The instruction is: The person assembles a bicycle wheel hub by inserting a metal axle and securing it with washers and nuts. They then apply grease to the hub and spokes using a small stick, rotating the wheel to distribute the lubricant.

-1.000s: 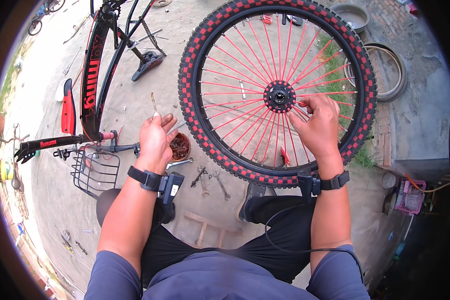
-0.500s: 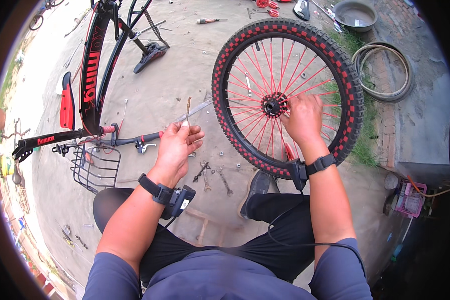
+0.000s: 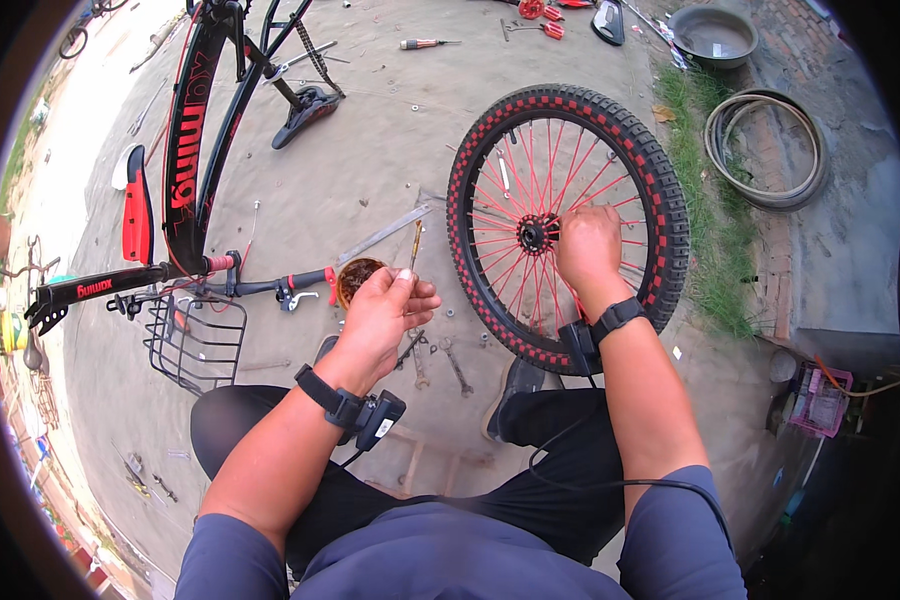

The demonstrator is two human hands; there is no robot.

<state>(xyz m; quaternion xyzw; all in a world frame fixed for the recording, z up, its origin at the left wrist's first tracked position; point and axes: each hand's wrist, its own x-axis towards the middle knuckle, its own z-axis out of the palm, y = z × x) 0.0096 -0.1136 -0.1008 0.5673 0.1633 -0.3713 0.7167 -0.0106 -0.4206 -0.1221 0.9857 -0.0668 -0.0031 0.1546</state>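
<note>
My left hand (image 3: 388, 310) is closed, pinching a thin stick (image 3: 416, 238) with a brownish tip, raised just left of the wheel. Under and behind that hand is a small round container of dark brown grease (image 3: 353, 276), partly hidden. My right hand (image 3: 588, 245) is closed on the bicycle wheel (image 3: 668, 230) at its black hub (image 3: 533, 236), its fingertips hidden among the red spokes. The wheel has a black knobby tire with a red checkered band and is held tilted. Several wrenches (image 3: 454, 365) lie on the concrete between my arms.
A black and red bicycle frame (image 3: 185, 175) lies at left, with a wire basket (image 3: 192, 340). Screwdrivers (image 3: 420, 44) and other tools lie farther off. A metal basin (image 3: 712, 32), coiled rings (image 3: 765, 196), a grass strip, a brick edge and a pink crate (image 3: 818, 400) line the right.
My left hand has moved to the right with the stick. The wheel has swung to a more slanted angle, its top lower and farther right, and my right hand has shifted slightly left with it.
</note>
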